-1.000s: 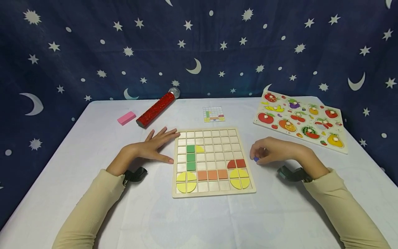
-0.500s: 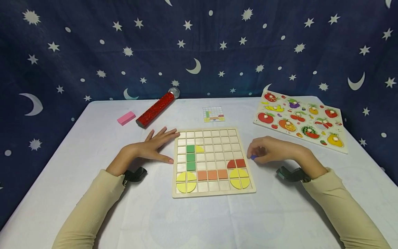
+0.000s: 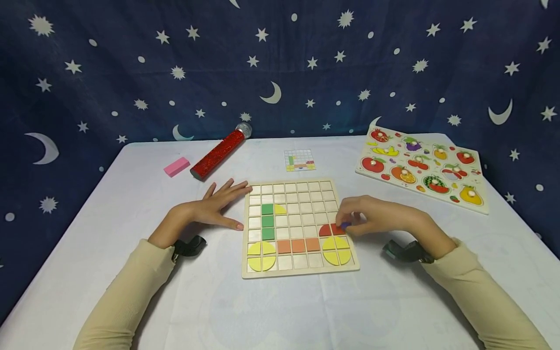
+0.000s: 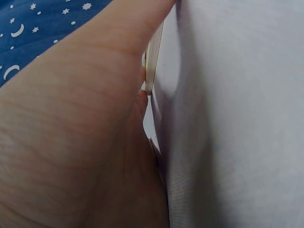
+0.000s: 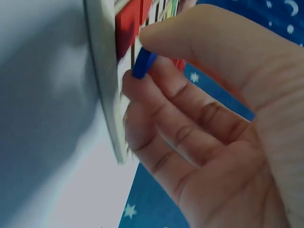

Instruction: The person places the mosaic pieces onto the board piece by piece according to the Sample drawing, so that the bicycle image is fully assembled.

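A square wooden grid board [image 3: 300, 191] lies on the table with flat coloured tiles in some cells: green squares [image 3: 268, 221] at the left, orange squares [image 3: 298, 246] low in the middle, yellow quarter circles [image 3: 337, 251] in two lower corners, red tiles [image 3: 325, 230] at the right. My right hand [image 3: 378, 215] is over the board's right edge and pinches a small blue tile [image 5: 144, 61] between thumb and fingers; the tile's full outline is hidden. My left hand [image 3: 215, 206] lies with fingers spread, fingertips and thumb touching the board's left edge.
Behind the board lies a small pattern card [image 3: 299, 160] with a coloured grid. A red glittery microphone [image 3: 220, 152] and a pink block [image 3: 177, 167] are at the back left. A fruit puzzle board [image 3: 423, 168] lies at the back right. A starry cloth [image 3: 280, 68] hangs behind.
My right hand has moved left with the blue tile, from beside the board to over its right edge near the red tiles. The left hand has stayed in place.
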A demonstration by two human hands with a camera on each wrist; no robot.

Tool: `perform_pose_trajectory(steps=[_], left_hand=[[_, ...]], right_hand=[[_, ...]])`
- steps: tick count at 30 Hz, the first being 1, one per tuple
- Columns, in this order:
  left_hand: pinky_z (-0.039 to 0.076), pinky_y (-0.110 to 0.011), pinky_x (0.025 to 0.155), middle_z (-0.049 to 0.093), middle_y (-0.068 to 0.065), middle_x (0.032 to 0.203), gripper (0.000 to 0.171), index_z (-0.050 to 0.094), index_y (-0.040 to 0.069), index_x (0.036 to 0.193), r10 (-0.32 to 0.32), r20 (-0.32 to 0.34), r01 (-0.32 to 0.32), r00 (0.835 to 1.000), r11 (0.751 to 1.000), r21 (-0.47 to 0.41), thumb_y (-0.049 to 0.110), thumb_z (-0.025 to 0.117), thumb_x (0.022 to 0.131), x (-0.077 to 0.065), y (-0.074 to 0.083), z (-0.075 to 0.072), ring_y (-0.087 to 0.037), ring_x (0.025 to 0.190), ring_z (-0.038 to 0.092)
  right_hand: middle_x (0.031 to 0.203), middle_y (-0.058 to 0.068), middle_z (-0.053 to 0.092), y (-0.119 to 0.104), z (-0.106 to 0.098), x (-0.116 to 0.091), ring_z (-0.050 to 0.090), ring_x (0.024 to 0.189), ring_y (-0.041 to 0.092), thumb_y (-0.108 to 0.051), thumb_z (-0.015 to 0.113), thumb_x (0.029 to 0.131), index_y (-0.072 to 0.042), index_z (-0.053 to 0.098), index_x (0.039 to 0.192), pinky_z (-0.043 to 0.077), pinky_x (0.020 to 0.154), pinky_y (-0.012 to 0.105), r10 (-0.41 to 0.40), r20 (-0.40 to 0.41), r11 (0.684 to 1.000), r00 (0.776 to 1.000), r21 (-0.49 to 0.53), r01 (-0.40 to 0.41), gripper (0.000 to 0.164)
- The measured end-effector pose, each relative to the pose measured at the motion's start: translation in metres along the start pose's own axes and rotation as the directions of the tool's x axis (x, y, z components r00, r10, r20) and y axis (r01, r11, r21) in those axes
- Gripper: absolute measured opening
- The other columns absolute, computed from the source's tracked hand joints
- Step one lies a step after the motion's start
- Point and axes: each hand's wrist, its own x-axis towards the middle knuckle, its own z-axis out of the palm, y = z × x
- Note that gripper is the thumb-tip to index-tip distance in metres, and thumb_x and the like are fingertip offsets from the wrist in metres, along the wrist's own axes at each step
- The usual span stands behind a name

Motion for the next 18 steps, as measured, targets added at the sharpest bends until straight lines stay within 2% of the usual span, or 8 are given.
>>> perform_pose_trajectory(steps=[6, 11, 18], left_hand=[[-0.017, -0.063, 0.111, 0.004, -0.006, 0.165, 0.102, 0.017, 0.022, 0.157, 0.006, -0.001, -0.006, 1.0, 1.0, 0.002, 0.052, 0.074, 0.078, 0.0, 0.0, 0.0, -0.032, 0.149, -0.014], [-0.017, -0.063, 0.111, 0.003, -0.006, 0.165, 0.103, 0.016, 0.023, 0.158, -0.003, 0.001, 0.003, 1.0, 1.0, 0.008, 0.053, 0.073, 0.078, 0.0, -0.001, 0.0, -0.032, 0.149, -0.014], [-0.017, -0.063, 0.111, 0.003, -0.006, 0.165, 0.103, 0.016, 0.023, 0.158, -0.003, -0.002, 0.003, 1.0, 1.0, 0.003, 0.053, 0.073, 0.077, 0.001, -0.002, 0.001, -0.032, 0.149, -0.014]], right_hand=[[0.092, -0.01, 0.058, -0.016, 0.012, 0.008, 0.054, 0.082, 0.013, -0.007, 0.069, 0.088, -0.017, 0.07, 0.106, 0.049, 0.07, 0.026, -0.101, -0.026, 0.995, 0.995, 0.008, 0.101, 0.021], [0.095, -0.008, 0.058, -0.03, 0.024, 0.013, 0.054, 0.083, 0.011, -0.008, 0.068, 0.09, -0.014, 0.068, 0.106, 0.049, 0.073, 0.026, -0.23, -0.071, 0.973, 0.971, -0.03, 0.228, 0.017], [0.1, -0.006, 0.062, -0.049, 0.042, 0.019, 0.057, 0.09, 0.008, -0.007, 0.068, 0.089, -0.011, 0.068, 0.105, 0.053, 0.082, 0.025, -0.276, -0.07, 0.96, 0.959, -0.07, 0.271, 0.016]])
